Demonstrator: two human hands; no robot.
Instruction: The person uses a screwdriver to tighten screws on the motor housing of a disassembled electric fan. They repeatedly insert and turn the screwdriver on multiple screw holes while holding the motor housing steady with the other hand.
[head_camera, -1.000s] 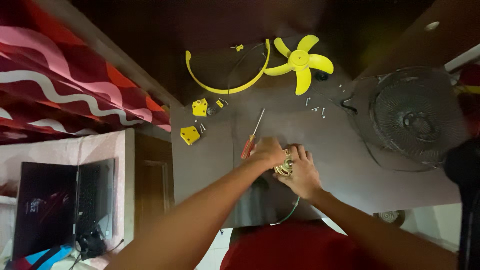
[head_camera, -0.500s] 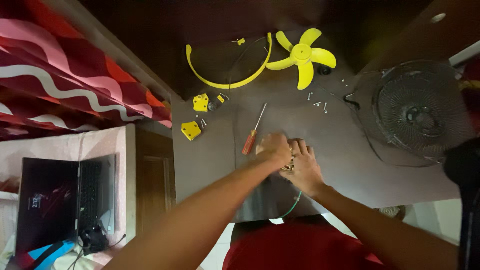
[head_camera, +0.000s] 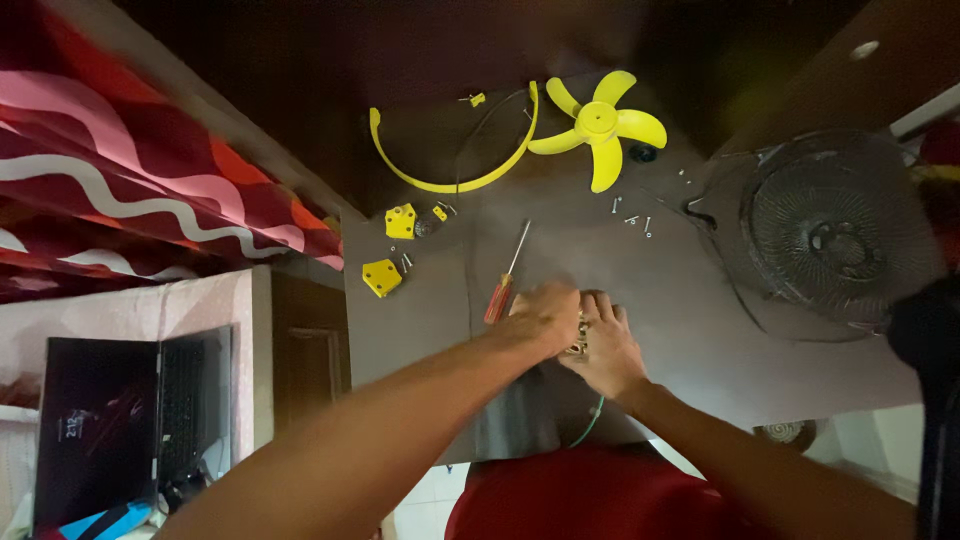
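Observation:
My left hand (head_camera: 545, 317) and my right hand (head_camera: 605, 345) meet over a small metal part (head_camera: 580, 333) on the dark table (head_camera: 680, 300), both gripping it. A green wire (head_camera: 590, 422) trails from it toward me. A screwdriver (head_camera: 505, 275) with an orange handle lies just left of my left hand. Further away lie a yellow fan blade (head_camera: 600, 125) and a yellow curved ring (head_camera: 450, 160).
A black wire fan grille (head_camera: 835, 235) sits at right. Two yellow plastic pieces (head_camera: 390, 250) and several small screws (head_camera: 630, 212) lie on the table. A red patterned cloth (head_camera: 130, 170) is at left, and an open laptop (head_camera: 110, 420) at lower left.
Both hands stay on the small part. The view has shifted slightly; the hands sit a little lower in frame.

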